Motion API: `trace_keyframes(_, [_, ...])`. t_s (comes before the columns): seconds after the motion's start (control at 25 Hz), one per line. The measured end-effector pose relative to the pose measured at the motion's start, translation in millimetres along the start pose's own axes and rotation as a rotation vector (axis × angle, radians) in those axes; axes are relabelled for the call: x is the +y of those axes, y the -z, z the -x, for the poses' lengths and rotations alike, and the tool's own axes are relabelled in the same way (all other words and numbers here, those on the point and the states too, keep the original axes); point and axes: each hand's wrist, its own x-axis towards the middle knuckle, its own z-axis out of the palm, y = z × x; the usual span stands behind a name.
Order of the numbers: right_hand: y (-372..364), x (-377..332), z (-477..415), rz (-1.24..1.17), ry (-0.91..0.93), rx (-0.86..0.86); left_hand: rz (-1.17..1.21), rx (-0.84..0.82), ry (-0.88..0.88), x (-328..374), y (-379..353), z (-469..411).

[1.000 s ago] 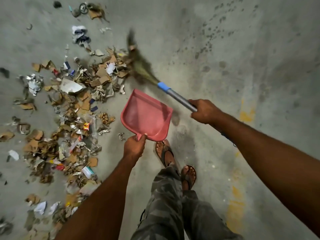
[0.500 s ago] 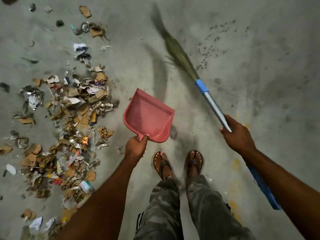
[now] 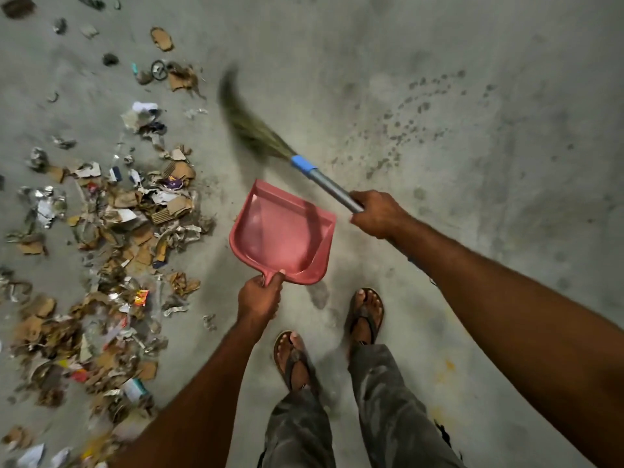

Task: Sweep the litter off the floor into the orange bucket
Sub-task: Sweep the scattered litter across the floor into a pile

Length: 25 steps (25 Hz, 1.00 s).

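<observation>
A long pile of litter point(image 3: 111, 251), torn cardboard, paper scraps and foil, lies along the left of the concrete floor. My left hand point(image 3: 259, 295) grips the handle of a red dustpan point(image 3: 282, 231), held empty above the floor just right of the pile. My right hand point(image 3: 376, 212) holds the metal shaft of a grass broom point(image 3: 256, 130) with a blue collar. Its blurred bristles sit beyond the dustpan, right of the litter's upper part. No orange bucket is in view.
My two feet in sandals point(image 3: 366, 314) stand just behind the dustpan on grey concrete floor point(image 3: 472, 163). Loose scraps point(image 3: 162, 38) are scattered at the top left. Dark spots mark the floor at the upper right, with faint yellow stains at the lower right.
The broom head has swung back left and nearer, from far out on the right toward the litter. My right hand moved up and left. The dustpan stays in my left hand.
</observation>
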Motion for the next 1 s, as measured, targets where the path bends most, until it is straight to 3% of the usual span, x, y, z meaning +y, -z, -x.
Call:
trace_keyframes(0.16, [4.0, 1.9, 31.4, -0.122, 0.057, 0.064, 0.025, 0.022, 0.023, 14.2, -2.3, 11.1])
trace_keyframes(0.36, [-9.7, 54.8, 98.6, -0.294, -0.275, 0.289, 0.063, 0.006, 0.028, 21.4, 6.1, 24.9])
trace_keyframes(0.48, [-25.0, 54.8, 121.3, -0.183, -0.379, 0.109, 0.075, 0.031, 0.057, 4.6, 20.9, 27.7])
trace_keyframes(0.6, [-49.8, 21.5, 130.5, -0.022, -0.226, -0.134, 0.031, 0.053, 0.070, -25.5, 50.8, 29.2])
trace_keyframes(0.68, [-65.8, -8.6, 137.8, -0.047, -0.106, -0.168, -0.013, 0.097, 0.072, -52.4, 78.2, 31.8])
trace_keyframes(0.8, [-90.9, -29.7, 164.7, -0.228, -0.088, -0.043, -0.036, 0.147, 0.067, -85.9, 115.2, 37.9])
trace_keyframes(1.0, [-120.9, 8.2, 234.9, -0.356, -0.320, 0.272, -0.003, 0.060, 0.004, -101.9, 133.5, 56.8])
